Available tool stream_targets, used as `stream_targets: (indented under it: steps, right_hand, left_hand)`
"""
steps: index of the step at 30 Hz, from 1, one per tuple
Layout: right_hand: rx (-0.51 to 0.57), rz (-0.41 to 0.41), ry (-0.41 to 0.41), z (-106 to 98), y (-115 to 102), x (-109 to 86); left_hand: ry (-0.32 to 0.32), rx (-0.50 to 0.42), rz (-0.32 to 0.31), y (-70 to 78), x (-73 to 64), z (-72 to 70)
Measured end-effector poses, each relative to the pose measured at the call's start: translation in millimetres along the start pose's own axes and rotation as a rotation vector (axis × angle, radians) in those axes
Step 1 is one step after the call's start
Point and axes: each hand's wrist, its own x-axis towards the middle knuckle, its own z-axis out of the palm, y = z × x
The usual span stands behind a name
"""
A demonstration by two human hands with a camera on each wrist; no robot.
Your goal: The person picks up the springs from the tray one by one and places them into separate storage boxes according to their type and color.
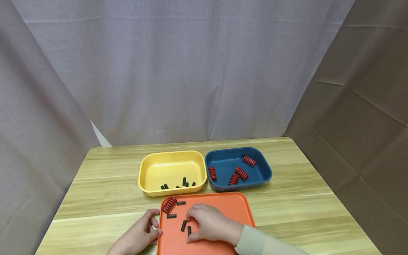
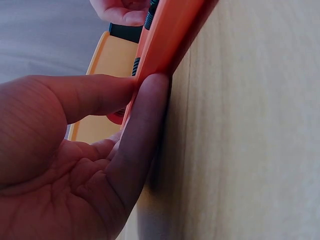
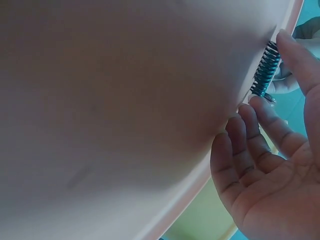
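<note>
The left hand (image 1: 139, 232) pinches the tray (image 1: 227, 207); the right hand (image 1: 210, 224), seemingly spread, could roll a spring (image 1: 189, 230) by closing unevenly.

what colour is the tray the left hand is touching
The tray is orange, best seen in the head view.

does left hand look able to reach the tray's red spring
Probably yes: the left hand holds the tray close by, and nothing seems to cover the red spring.
</note>
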Motion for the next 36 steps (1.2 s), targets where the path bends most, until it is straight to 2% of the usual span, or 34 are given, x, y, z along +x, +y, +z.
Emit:
stream_targets:
  steps: [17, 23, 36]
  right_hand:
    - [-0.049, 0.001, -0.003, -1.1, -0.6, -0.4]
    - [-0.059, -0.025, 0.01, -0.5, 0.5, -0.7]
    - [-0.025, -0.002, -0.005, -4.7, 3.6, -2.3]
  left_hand:
    - [-0.003, 0.002, -0.001, 0.1, 0.7, -0.6]
    - [-0.002, 0.003, -0.002, 0.1, 0.0, -0.6]
    - [0.004, 0.014, -0.006, -0.6, 0.1, -0.3]
